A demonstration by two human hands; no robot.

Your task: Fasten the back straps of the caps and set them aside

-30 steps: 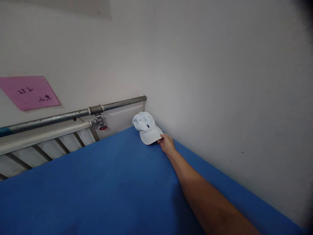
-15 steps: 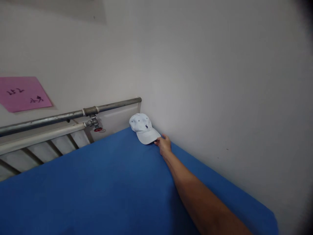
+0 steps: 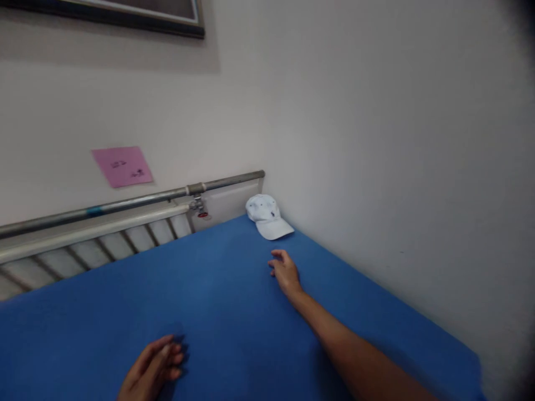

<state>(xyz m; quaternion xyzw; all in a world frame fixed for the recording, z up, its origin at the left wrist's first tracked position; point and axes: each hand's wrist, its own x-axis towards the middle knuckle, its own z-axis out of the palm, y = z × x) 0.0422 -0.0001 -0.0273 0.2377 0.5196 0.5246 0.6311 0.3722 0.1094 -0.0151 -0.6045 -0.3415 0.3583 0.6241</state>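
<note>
A white baseball cap [image 3: 264,210] with a small dark emblem lies in the far corner of a blue-covered surface [image 3: 209,289], its brim pointing toward me and to the right. My right hand [image 3: 286,273] is just in front of the brim, apart from it, with its fingers loosely spread and nothing in them. Low at the left of centre, my left hand [image 3: 152,367] hovers over or rests on the blue cover, fingers slightly curled and apart, holding nothing.
A metal pipe [image 3: 125,206] with a red-handled valve [image 3: 202,215] runs along the back wall above a white radiator [image 3: 83,248]. A pink paper [image 3: 123,167] with handwriting is stuck there, below a dark picture frame [image 3: 167,28]. A bare wall [image 3: 397,167] borders the right side.
My right hand has let go of the cap's brim and drawn back toward me. My left hand has come into view at the bottom. The view has shifted, now showing the picture frame.
</note>
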